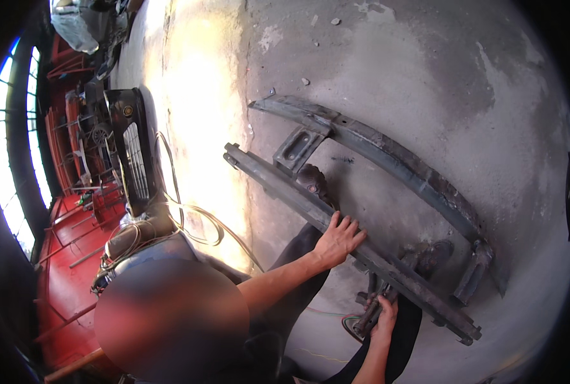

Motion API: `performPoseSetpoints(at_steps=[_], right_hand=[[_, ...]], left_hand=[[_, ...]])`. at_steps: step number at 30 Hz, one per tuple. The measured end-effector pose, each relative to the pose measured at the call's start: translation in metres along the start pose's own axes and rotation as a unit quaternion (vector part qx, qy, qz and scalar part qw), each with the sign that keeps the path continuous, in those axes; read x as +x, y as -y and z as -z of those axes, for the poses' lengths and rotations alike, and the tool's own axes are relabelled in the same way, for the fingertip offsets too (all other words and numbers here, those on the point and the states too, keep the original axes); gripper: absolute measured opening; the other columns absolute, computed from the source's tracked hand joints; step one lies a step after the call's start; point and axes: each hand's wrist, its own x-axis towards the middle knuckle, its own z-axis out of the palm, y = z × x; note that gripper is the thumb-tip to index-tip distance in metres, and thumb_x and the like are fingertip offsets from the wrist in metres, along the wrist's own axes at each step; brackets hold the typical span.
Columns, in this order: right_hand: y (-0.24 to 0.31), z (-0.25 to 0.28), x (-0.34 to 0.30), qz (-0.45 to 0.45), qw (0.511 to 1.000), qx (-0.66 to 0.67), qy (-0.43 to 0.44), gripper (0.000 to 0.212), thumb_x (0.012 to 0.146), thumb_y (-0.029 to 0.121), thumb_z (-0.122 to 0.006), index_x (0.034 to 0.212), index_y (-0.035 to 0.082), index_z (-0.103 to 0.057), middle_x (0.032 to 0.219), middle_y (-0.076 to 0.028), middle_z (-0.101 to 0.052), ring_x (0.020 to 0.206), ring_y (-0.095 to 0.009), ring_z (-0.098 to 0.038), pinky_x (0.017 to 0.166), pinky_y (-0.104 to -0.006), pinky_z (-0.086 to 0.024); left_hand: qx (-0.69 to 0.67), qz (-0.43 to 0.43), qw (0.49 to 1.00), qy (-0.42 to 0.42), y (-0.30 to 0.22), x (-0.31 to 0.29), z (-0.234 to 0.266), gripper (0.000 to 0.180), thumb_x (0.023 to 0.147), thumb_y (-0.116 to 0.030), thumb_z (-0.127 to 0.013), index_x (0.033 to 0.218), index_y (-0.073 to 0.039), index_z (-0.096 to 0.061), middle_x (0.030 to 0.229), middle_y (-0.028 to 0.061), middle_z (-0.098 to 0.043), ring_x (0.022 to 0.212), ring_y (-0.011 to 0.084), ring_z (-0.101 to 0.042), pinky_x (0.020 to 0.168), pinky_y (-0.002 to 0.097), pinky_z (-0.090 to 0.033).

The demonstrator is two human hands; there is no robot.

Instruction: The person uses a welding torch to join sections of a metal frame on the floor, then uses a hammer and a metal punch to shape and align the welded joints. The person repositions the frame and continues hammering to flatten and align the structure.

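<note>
A long, straight, dark metal beam (281, 185) runs diagonally across my legs, from the upper left down to the lower right. My left hand (339, 242) grips it near the middle, its fingers bent over the far edge. Just below the beam, my right hand (385, 312) is closed around a dark metal piece with short rod-like parts (369, 312). I cannot make out whether this piece is joined to the beam. Beyond them, a curved metal bumper bar (393, 160) lies on the floor, with a slotted mounting bracket (297, 148) at its left and another bracket (473, 278) at its right.
My shoes (312, 179) stand between beam and bumper bar. A coiled hose (201, 224) winds over the concrete floor (374, 64) at left, beside a black car bumper cover (134, 150). Further left is a red surface (73, 256). A thin cable (349, 325) lies near my right hand.
</note>
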Motion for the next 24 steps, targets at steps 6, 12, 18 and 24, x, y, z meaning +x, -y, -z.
performPoseSetpoints(at_steps=[6, 12, 18, 24], right_hand=[[-0.029, 0.033, 0.038, 0.028, 0.993, -0.110, -0.034, 0.044, 0.084, 0.012, -0.064, 0.126, 0.004, -0.052, 0.091, -0.014, -0.065, 0.071, -0.026, -0.067, 0.060, -0.0393, -0.058], [-0.030, 0.021, 0.050, -0.007, 0.963, -0.254, -0.083, 0.042, 0.083, 0.009, -0.064, 0.122, 0.002, -0.050, 0.079, -0.013, -0.065, 0.060, -0.027, -0.067, 0.056, -0.0413, -0.059], [-0.047, -0.007, 0.042, -0.017, 0.906, -0.409, -0.111, 0.046, 0.085, 0.014, -0.068, 0.127, 0.002, -0.054, 0.094, -0.013, -0.067, 0.079, -0.025, -0.069, 0.070, -0.0376, -0.056], [-0.052, -0.082, 0.032, 0.014, 0.807, -0.587, -0.071, 0.052, 0.083, 0.015, -0.069, 0.131, 0.001, -0.053, 0.099, -0.012, -0.066, 0.088, -0.027, -0.067, 0.078, -0.0382, -0.054]], left_hand=[[-0.005, -0.004, 1.000, 0.030, 0.009, 0.003, -0.006, 0.047, 0.083, -0.011, -0.066, 0.129, -0.011, -0.062, 0.113, 0.0107, -0.060, 0.118, 0.0284, -0.053, 0.109, 0.0520, -0.036], [-0.031, -0.057, 0.997, 0.049, 0.020, 0.003, -0.002, 0.043, 0.092, -0.022, -0.060, 0.134, -0.013, -0.062, 0.115, 0.0076, -0.062, 0.118, 0.0261, -0.054, 0.108, 0.0523, -0.036], [-0.112, -0.065, 0.985, -0.111, 0.011, 0.005, 0.018, 0.027, 0.091, -0.023, -0.056, 0.111, -0.008, -0.066, 0.101, 0.0109, -0.067, 0.106, 0.0274, -0.061, 0.105, 0.0462, -0.038], [-0.129, -0.067, 0.970, -0.194, 0.006, 0.007, 0.025, 0.024, 0.089, -0.021, -0.056, 0.096, -0.006, -0.074, 0.100, 0.0088, -0.068, 0.104, 0.0284, -0.062, 0.104, 0.0475, -0.040]])
